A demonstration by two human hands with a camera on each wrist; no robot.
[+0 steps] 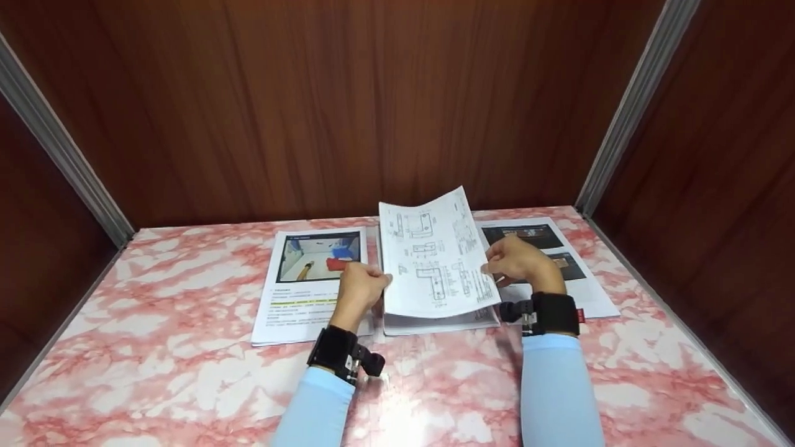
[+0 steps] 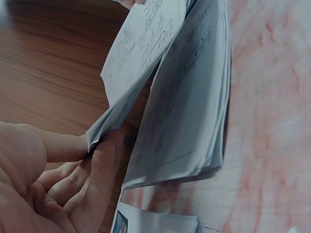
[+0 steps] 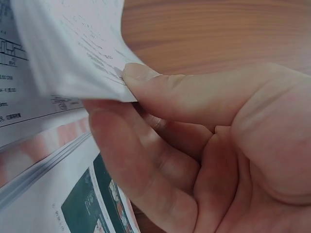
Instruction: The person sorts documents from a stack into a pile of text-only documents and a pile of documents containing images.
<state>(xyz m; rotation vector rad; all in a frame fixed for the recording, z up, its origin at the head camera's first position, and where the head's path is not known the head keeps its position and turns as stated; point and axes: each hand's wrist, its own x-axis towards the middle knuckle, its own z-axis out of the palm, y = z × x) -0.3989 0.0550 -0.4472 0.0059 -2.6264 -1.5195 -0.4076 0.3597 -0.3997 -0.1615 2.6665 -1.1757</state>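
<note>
A white sheet of paper [image 1: 428,261] printed with technical drawings is raised over the middle paper stack [image 1: 410,326], its far edge curling upward. My left hand [image 1: 362,287] pinches the sheet's left edge between thumb and fingers, as the left wrist view shows with the paper edge [image 2: 104,127] bent there. At the opposite edge my right hand [image 1: 518,261] pinches the sheet, thumb on top and fingers beneath. In the left wrist view the lower stack [image 2: 184,107] shows more drawings on its top page, with a gap between it and the lifted sheet.
On the left lies a paper stack [image 1: 292,310] with a colour photo and a yellow highlighted line. Another stack [image 1: 590,295] with dark pictures lies on the right, partly behind my right hand. Wood-patterned panels [image 1: 310,112] enclose the red-and-white marbled table [image 1: 186,372] at the back and sides.
</note>
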